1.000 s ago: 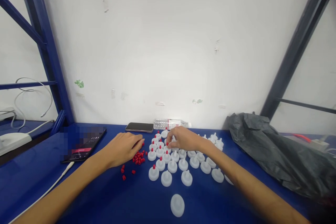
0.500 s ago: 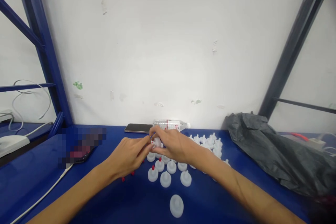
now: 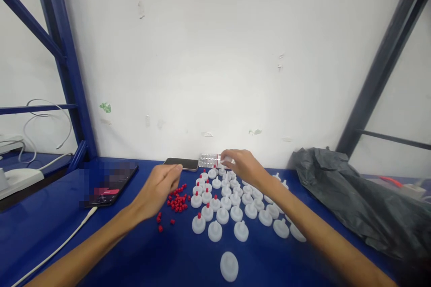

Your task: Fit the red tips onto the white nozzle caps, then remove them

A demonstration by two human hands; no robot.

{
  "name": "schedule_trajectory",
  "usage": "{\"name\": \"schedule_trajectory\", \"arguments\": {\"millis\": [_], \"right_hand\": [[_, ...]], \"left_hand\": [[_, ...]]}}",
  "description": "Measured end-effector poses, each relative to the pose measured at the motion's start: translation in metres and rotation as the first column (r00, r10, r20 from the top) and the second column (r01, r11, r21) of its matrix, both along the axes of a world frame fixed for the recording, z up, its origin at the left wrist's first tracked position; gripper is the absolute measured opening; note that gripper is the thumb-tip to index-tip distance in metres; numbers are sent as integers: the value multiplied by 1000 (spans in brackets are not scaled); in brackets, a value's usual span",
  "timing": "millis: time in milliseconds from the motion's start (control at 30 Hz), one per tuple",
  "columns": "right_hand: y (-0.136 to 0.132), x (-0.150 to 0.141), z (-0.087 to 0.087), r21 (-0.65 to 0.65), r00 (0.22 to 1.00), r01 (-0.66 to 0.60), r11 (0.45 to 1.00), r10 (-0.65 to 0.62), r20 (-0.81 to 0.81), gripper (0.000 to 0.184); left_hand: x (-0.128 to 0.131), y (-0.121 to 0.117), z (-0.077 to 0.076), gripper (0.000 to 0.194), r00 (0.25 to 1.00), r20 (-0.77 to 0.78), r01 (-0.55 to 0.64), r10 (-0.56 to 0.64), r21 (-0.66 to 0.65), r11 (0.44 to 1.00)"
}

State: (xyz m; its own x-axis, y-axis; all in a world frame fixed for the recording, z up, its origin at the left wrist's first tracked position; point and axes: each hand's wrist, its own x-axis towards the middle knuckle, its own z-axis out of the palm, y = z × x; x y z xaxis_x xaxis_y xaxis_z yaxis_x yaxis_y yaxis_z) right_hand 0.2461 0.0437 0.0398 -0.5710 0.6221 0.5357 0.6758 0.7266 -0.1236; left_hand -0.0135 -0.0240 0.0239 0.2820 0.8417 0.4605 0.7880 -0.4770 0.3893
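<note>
My left hand [image 3: 157,188] hovers left of the small red caps [image 3: 178,202], fingers curled and closed; whatever is inside it, if anything, is hidden. At the back, my right hand [image 3: 244,166] pinches a white spouted lid [image 3: 229,160], partly covered by the fingers, in front of the clear bottle. Below it several white spouted lids [image 3: 222,215] stand in loose rows on the blue table. Some on the left side, such as the front-left lid [image 3: 198,225], wear a red cap on the spout. One white lid [image 3: 229,267] lies apart near the front.
A dark phone [image 3: 182,164] and a clear plastic bottle [image 3: 208,160] lie along the wall. Another phone [image 3: 112,188] with a white cable [image 3: 67,237] is at left. A dark grey plastic bag [image 3: 336,193] covers the right side. Blue metal posts [image 3: 67,63] frame the wall.
My hands were together over the lids, fingers around a white lid. Now they are apart: the right has moved right and back with the lid, the left slightly left, uncovering the red caps.
</note>
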Motion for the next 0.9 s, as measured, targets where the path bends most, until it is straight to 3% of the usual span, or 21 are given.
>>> {"name": "schedule_trajectory", "arguments": {"millis": [33, 133, 333, 500, 600, 733, 900], "right_hand": [[3, 5, 2, -5, 999, 32, 999, -33, -14, 11], [5, 9, 2, -63, 1000, 2, 998, -3, -22, 18], [-2, -7, -12, -347, 983, -121, 930, 160, 86, 19], [-4, -2, -6, -402, 980, -128, 907, 177, 89, 24], [-7, -1, 1, -445, 972, -154, 882, 216, 91, 29], [-11, -5, 0, -525, 935, -196, 828, 320, 156, 21], [-22, -10, 6, -451, 955, -236, 861, 291, 54, 13]], "left_hand": [[-6, 3, 3, 45, 991, -119, -54, 61, 63, 997], [-21, 13, 5, 37, 953, -291, -54, 77, 85, 995], [-28, 24, -17, 21, 864, -500, -65, 60, 7, 998], [-26, 24, -22, 24, 825, -558, -97, 85, 8, 995], [-26, 23, -19, 28, 821, -563, -99, 96, 24, 995], [-22, 20, -11, 35, 829, -551, -78, 91, 47, 996], [-12, 11, -5, 38, 852, -522, -6, 36, 60, 998]]}}
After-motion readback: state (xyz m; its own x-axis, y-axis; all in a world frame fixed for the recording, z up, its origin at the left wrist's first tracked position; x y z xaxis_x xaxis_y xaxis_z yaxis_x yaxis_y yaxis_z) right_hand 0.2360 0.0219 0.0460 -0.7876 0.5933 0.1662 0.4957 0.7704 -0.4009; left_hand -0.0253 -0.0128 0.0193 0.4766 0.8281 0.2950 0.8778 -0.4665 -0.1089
